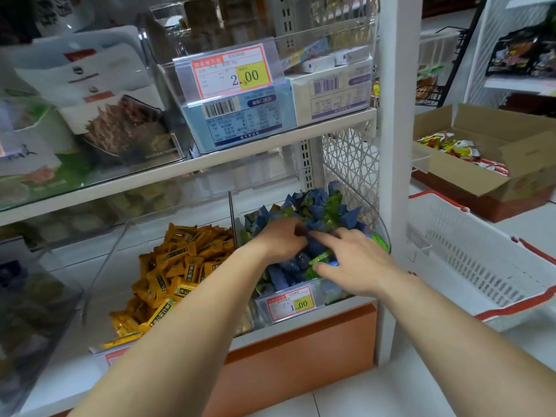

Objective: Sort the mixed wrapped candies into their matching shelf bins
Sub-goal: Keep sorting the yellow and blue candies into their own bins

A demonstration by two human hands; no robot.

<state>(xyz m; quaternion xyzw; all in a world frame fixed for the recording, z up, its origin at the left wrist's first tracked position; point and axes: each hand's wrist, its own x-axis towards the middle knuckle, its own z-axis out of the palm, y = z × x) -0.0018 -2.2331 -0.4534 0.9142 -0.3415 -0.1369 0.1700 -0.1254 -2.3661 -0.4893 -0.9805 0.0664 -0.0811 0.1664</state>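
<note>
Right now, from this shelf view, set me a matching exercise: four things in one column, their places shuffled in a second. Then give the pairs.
Things
1. orange candies
2. blue and green candies
3. white basket
4. cardboard box

Places
A. in the right clear bin
B. just right of the white shelf post
C. in the left clear bin
D. behind the white basket, flaps open

Pairs: 1-C, 2-A, 3-B, 4-D.
</note>
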